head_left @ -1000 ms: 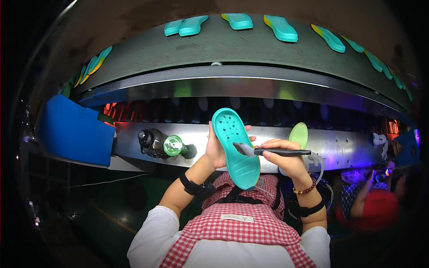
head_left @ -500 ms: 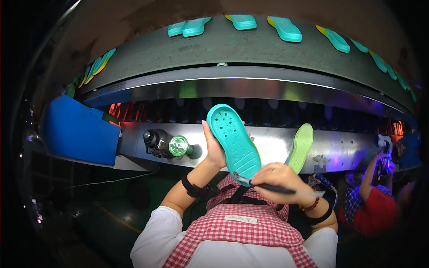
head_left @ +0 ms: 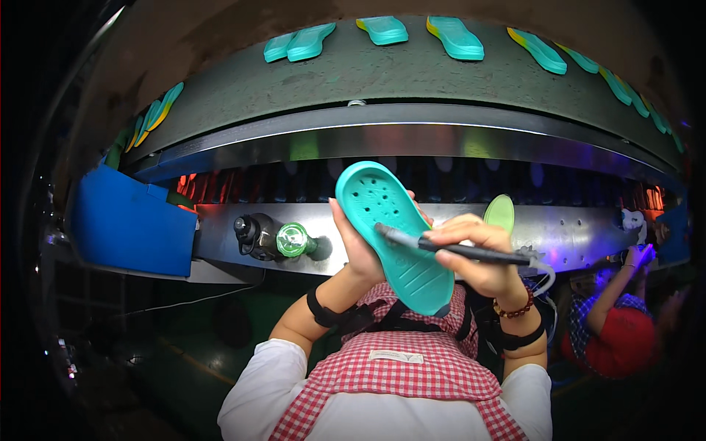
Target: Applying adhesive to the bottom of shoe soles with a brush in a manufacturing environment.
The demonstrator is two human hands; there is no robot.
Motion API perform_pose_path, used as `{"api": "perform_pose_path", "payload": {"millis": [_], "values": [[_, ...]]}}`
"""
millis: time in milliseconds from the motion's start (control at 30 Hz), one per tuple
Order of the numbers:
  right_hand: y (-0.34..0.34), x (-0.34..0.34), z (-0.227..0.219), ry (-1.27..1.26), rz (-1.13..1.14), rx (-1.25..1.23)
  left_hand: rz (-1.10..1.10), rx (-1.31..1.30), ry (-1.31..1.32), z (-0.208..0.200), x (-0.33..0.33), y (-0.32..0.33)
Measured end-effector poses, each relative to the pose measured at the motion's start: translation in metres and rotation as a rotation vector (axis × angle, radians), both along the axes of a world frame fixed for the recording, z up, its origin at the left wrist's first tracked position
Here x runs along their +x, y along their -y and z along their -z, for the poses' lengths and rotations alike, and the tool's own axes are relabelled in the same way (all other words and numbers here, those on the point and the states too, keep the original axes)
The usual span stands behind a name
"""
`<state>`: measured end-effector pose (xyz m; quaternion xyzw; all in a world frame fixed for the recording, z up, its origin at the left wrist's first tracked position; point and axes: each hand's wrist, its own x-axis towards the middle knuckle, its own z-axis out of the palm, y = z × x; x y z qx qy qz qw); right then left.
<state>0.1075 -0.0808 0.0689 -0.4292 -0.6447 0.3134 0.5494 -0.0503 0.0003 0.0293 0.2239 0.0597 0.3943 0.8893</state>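
Right hand (head_left: 488,276) pinches a black-handled brush (head_left: 482,253), bristles at a turquoise shoe sole (head_left: 408,268); left hand (head_left: 358,248) grips that sole's side, before the metal worktop (head_left: 577,235). Pale-green sole (head_left: 500,213) partly hidden by the right hand; green bottle (head_left: 292,239) and dark bottle (head_left: 257,237) at left; further turquoise-and-yellow soles (head_left: 456,40) on the belt (head_left: 323,87) beyond

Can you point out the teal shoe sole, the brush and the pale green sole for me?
Teal shoe sole (head_left: 409,266), head view: middle of its upward-facing side.
Brush (head_left: 474,253), head view: its black handle.
Pale green sole (head_left: 500,212), head view: its visible far end.
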Motion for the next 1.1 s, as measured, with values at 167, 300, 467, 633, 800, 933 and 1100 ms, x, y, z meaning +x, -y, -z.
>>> {"api": "perform_pose_path", "payload": {"millis": [167, 300, 467, 633, 800, 933, 1100], "values": [[0.019, -0.004, -0.016, 0.108, -0.29, 0.005, -0.284, -0.059, 0.089, -0.013, -0.005, -0.01], [0.013, 0.005, -0.014, 0.092, -0.012, 0.058, -0.331, 0.014, 0.136, -0.03, -0.009, -0.013], [0.027, 0.014, -0.016, -0.023, -0.237, -0.074, -0.394, 0.093, 0.055, -0.035, -0.023, -0.021], [0.022, 0.01, -0.001, -0.037, -0.185, -0.152, -0.484, 0.142, -0.087, -0.033, -0.015, -0.02], [0.024, 0.016, 0.006, -0.446, -0.22, -0.309, -0.288, 0.113, 0.106, -0.044, -0.022, -0.023], [0.023, -0.008, 0.005, -0.886, -0.276, -0.435, -0.232, 0.049, -0.124, -0.041, -0.026, -0.019], [0.028, -0.026, 0.004, -0.759, -0.135, -0.42, -0.119, -0.008, -0.032, -0.037, -0.005, 0.02]]}}
